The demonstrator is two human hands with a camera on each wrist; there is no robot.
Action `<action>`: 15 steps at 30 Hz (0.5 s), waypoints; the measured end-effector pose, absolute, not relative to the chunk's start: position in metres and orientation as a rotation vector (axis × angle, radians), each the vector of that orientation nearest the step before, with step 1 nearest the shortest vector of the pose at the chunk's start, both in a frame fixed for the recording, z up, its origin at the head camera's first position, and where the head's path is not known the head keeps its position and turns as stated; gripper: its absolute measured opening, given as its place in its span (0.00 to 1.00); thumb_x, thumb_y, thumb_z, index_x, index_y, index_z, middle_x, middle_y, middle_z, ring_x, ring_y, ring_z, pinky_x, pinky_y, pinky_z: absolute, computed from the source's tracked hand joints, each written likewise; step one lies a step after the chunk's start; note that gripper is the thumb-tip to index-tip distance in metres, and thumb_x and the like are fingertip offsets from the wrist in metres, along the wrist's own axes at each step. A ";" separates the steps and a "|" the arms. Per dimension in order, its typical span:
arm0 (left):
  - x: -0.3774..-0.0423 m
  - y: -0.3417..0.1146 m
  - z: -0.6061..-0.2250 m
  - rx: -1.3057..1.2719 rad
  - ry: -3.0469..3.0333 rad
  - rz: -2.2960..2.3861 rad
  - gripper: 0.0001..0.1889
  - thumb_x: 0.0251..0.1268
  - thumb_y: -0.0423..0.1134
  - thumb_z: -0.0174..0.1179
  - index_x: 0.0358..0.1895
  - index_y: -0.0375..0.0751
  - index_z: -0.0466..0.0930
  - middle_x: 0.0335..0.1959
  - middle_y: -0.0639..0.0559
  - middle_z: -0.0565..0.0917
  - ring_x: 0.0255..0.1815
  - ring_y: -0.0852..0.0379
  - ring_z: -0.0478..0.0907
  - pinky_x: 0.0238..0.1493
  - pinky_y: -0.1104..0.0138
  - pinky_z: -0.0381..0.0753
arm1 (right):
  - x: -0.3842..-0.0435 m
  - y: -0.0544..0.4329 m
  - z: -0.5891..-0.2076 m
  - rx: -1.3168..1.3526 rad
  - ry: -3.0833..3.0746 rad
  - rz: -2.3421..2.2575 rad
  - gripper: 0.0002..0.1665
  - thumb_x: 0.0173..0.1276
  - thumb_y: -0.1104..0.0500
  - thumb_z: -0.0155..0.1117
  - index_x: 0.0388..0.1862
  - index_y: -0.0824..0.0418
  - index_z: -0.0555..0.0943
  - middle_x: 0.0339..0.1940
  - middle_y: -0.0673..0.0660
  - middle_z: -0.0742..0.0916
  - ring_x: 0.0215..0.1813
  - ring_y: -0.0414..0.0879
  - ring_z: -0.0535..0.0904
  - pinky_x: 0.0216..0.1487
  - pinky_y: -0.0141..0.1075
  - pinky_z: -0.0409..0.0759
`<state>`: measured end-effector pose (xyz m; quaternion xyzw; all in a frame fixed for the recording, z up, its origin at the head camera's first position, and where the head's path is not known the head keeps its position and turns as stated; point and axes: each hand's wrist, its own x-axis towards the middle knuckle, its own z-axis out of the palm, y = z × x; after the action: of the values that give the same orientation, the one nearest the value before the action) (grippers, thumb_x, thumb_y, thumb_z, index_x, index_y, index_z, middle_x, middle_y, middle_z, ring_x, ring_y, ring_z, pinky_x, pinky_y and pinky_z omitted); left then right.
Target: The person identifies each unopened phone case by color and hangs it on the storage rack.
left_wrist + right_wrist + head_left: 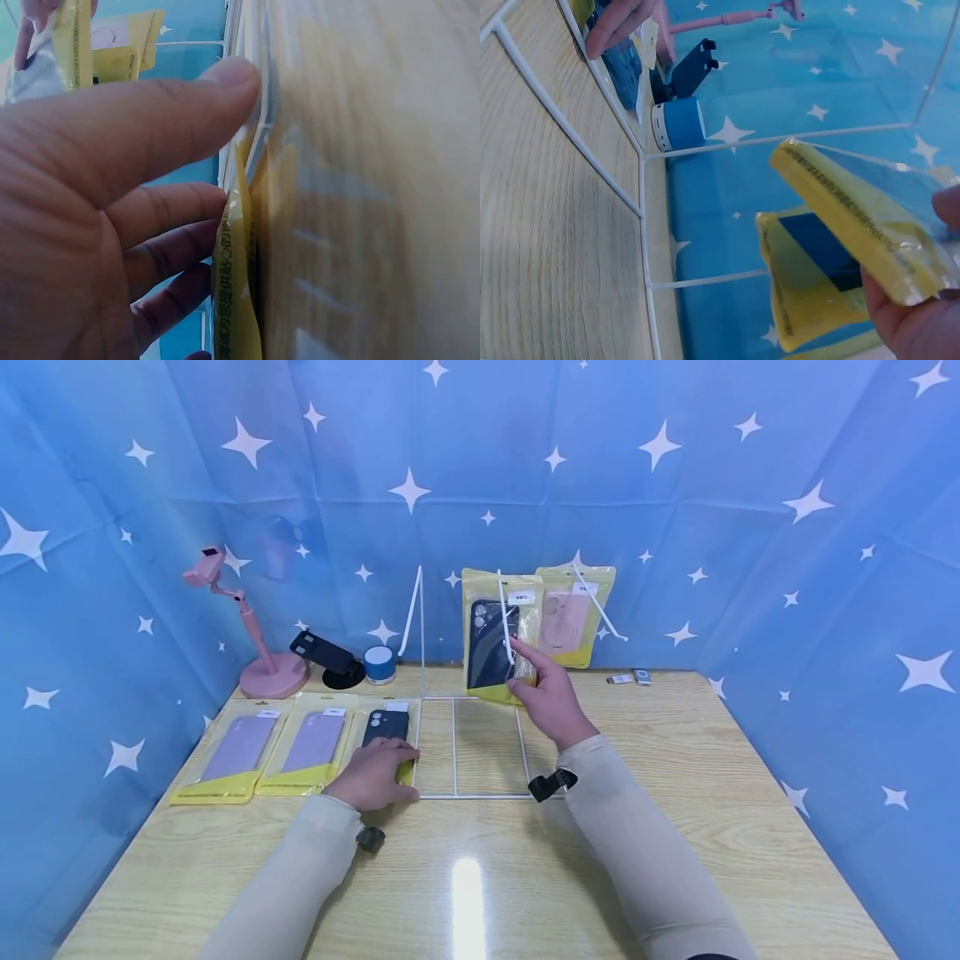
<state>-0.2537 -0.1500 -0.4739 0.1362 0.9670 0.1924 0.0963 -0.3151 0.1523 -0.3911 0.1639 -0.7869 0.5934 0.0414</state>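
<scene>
My right hand (553,697) pinches the lower right part of a yellow-and-clear bagged phone case (491,647), dark inside, at the middle hook (505,618) of a white wire rack (453,747). In the right wrist view, thumb and fingers lie on opposite sides of that bag (855,217), and another yellow bag (817,277) shows behind it. My left hand (373,774) rests over a flat bag with a dark phone case (388,724). The left wrist view shows its fingers touching the bag (236,285), thumb spread apart.
Two bagged purple cases (242,747) lie left of my left hand. A bagged pink case (566,618) hangs on the right hook. Behind stand a pink stand (272,675), a black phone holder (326,653) and a blue speaker (380,665). Small items (641,677) lie back right.
</scene>
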 end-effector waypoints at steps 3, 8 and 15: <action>-0.254 -0.150 -0.474 0.405 2.864 0.573 0.37 0.59 0.52 0.78 0.73 0.48 0.79 0.75 0.47 0.75 0.76 0.43 0.67 0.77 0.43 0.67 | -0.317 0.154 -0.392 0.498 -2.411 1.839 0.39 0.77 0.65 0.62 0.80 0.36 0.70 0.84 0.49 0.68 0.17 0.41 0.65 0.22 0.32 0.72; -0.254 -0.150 -0.475 0.407 2.865 0.575 0.37 0.59 0.52 0.78 0.73 0.48 0.79 0.75 0.47 0.75 0.77 0.43 0.67 0.77 0.43 0.66 | -0.316 0.159 -0.397 0.458 -2.452 1.829 0.40 0.76 0.63 0.63 0.80 0.34 0.69 0.85 0.45 0.66 0.27 0.42 0.71 0.33 0.34 0.77; -0.254 -0.151 -0.475 0.414 2.864 0.567 0.37 0.59 0.52 0.78 0.73 0.47 0.79 0.76 0.47 0.74 0.77 0.42 0.66 0.78 0.42 0.66 | -0.314 0.172 -0.407 0.429 -2.435 1.879 0.38 0.77 0.63 0.62 0.81 0.38 0.69 0.83 0.44 0.68 0.80 0.52 0.67 0.76 0.52 0.73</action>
<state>-0.2539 -0.1507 -0.4746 0.1396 0.9667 0.1914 0.0964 -0.3137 0.1716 -0.4071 0.1383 -0.7840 0.6049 0.0182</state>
